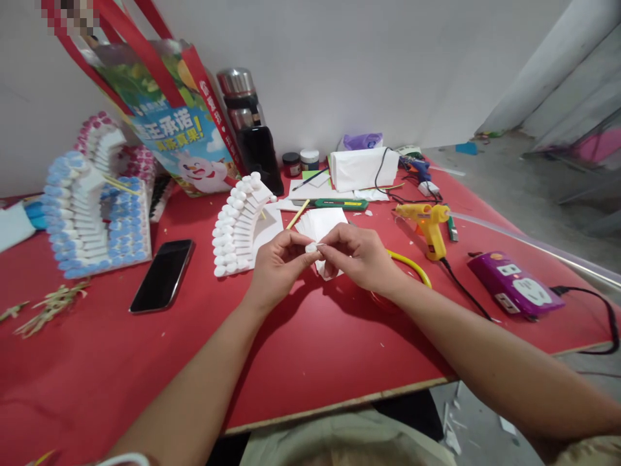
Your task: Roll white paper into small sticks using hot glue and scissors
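My left hand [281, 265] and my right hand [356, 255] meet above the table, thumbs and forefingers pinching a small white rounded piece [311, 248] between them. The piece may be folded or rolled paper; its exact kind is too small to tell. Just behind and below my fingers lies a stack of white paper sheets [323, 223], partly covered by my hands. To the left of my hands stands a white curved model [242, 223] made of stepped strips with rounded white tips. A thin yellowish stick [297, 214] lies behind my left hand.
On the red table [310, 356], a phone [162, 276] and a blue-and-white model [97, 217] lie left. A yellow glue gun [427, 226] and purple power strip [514, 285] are right. Behind are a green cutter knife [339, 204], a thermos [240, 97] and a shopping bag [184, 129].
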Tool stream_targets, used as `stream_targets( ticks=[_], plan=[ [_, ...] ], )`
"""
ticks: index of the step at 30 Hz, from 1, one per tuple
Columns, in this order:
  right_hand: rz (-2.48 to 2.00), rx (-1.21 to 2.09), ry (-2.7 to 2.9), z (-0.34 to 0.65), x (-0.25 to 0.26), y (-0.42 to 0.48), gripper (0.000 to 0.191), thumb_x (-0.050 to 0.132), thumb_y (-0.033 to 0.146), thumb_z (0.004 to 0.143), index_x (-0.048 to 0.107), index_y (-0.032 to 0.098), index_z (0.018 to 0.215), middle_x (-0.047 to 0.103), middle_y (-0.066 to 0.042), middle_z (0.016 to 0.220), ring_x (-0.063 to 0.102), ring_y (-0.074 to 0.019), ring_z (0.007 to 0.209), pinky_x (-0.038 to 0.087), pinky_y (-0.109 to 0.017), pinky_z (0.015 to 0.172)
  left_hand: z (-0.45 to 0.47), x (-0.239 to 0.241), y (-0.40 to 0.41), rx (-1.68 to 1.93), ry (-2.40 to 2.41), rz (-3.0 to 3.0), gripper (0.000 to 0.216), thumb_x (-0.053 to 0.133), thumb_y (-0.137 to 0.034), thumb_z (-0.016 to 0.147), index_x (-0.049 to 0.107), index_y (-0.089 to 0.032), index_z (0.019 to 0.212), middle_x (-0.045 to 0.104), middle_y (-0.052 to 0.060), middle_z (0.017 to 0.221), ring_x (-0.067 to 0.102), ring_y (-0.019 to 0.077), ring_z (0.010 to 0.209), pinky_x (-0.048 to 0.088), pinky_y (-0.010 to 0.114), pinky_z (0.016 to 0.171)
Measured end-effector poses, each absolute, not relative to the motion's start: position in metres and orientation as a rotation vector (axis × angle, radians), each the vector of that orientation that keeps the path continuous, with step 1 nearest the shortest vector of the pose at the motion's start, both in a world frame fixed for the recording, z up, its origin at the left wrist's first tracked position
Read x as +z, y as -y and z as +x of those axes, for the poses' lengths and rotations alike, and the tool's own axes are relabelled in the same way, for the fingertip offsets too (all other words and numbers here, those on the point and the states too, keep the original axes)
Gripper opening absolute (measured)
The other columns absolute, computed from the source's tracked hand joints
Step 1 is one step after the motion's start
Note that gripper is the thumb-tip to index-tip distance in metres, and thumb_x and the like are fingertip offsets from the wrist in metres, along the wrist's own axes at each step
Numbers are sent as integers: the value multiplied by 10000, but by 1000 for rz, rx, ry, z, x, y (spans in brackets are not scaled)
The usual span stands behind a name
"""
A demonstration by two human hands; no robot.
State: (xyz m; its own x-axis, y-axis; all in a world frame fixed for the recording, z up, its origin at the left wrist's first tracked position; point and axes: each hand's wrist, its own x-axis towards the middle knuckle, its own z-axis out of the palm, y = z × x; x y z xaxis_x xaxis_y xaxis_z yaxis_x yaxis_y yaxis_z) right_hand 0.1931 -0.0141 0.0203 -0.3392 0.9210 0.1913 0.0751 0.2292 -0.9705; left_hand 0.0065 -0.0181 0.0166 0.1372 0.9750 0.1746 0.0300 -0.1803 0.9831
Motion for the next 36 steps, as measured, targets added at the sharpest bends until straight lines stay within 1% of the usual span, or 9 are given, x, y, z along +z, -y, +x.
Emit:
stream_targets(
  ticks=[7, 16, 19, 22, 24, 27, 29, 33, 36],
  plan=[
    [-848, 1756, 1325, 195, 14, -2, 394, 845, 452, 784, 616, 162, 919, 739, -29, 684, 694, -152, 581, 572, -282, 574, -5, 19, 16, 1136, -1188, 1931, 125, 747, -326, 880, 733, -203, 900, 685, 23, 809, 609, 166, 752, 443, 287, 732],
    [-944, 1663, 1234, 194, 9, 2, 320, 899, 326, 708, 638, 144, 739, 636, 25, 540, 552, -79, 472, 426, -211, 484, 2, 18, 21, 1121, -1155, 2027, 103, 710, -322, 907, 756, -233, 883, 730, 34, 808, 613, 191, 738, 413, 303, 730],
    [-962, 1648, 1222, 192, 11, 3, 328, 897, 321, 698, 617, 154, 731, 637, 21, 543, 569, -97, 475, 446, -226, 486, 3, 17, 22, 1123, -1165, 1988, 91, 720, -311, 895, 764, -234, 874, 732, 33, 806, 611, 192, 737, 412, 305, 733],
    [-1081, 1654, 1335, 189, 24, 5, 300, 798, 398, 814, 602, 171, 824, 684, -14, 599, 634, -142, 524, 508, -269, 542, 3, 15, 21, 1110, -1204, 1884, 96, 728, -312, 885, 764, -224, 875, 736, 38, 818, 621, 194, 754, 426, 309, 742],
    [-1257, 1460, 1600, 190, 40, 11, 271, 650, 443, 932, 593, 184, 879, 710, -48, 659, 666, -170, 576, 503, -282, 560, 2, 14, 20, 1098, -1212, 1777, 128, 729, -337, 882, 757, -212, 891, 737, 43, 831, 635, 195, 766, 444, 309, 735],
    [-1640, 545, 2210, 203, 58, 33, 288, 624, 418, 946, 596, 189, 774, 691, -99, 696, 634, -206, 583, 386, -295, 510, 3, 12, 18, 1127, -1219, 1583, 170, 771, -357, 838, 741, -199, 892, 704, 25, 768, 616, 173, 688, 445, 292, 658],
    [-1816, 140, 2391, 223, 60, 53, 321, 605, 413, 954, 589, 190, 724, 670, -113, 673, 610, -223, 545, 358, -324, 502, 4, 11, 16, 1170, -1227, 1457, 186, 808, -336, 794, 728, -192, 879, 656, -5, 693, 571, 139, 595, 424, 271, 591],
    [-1911, -325, 2328, 285, 38, 86, 310, 504, 438, 999, 630, 189, 864, 687, -180, 898, 679, -353, 849, 494, -454, 723, 7, 11, 13, 1227, -1164, 1297, 209, 839, -305, 758, 709, -177, 860, 623, -30, 634, 527, 94, 506, 426, 252, 547],
    [-2130, -451, 2136, 325, 22, 85, 284, 535, 420, 981, 635, 154, 967, 661, -288, 1139, 652, -418, 1068, 499, -487, 799, 9, 9, 12, 1233, -1118, 1203, 245, 870, -303, 720, 704, -166, 837, 619, -33, 619, 533, 90, 508, 441, 249, 547]
  ],
)
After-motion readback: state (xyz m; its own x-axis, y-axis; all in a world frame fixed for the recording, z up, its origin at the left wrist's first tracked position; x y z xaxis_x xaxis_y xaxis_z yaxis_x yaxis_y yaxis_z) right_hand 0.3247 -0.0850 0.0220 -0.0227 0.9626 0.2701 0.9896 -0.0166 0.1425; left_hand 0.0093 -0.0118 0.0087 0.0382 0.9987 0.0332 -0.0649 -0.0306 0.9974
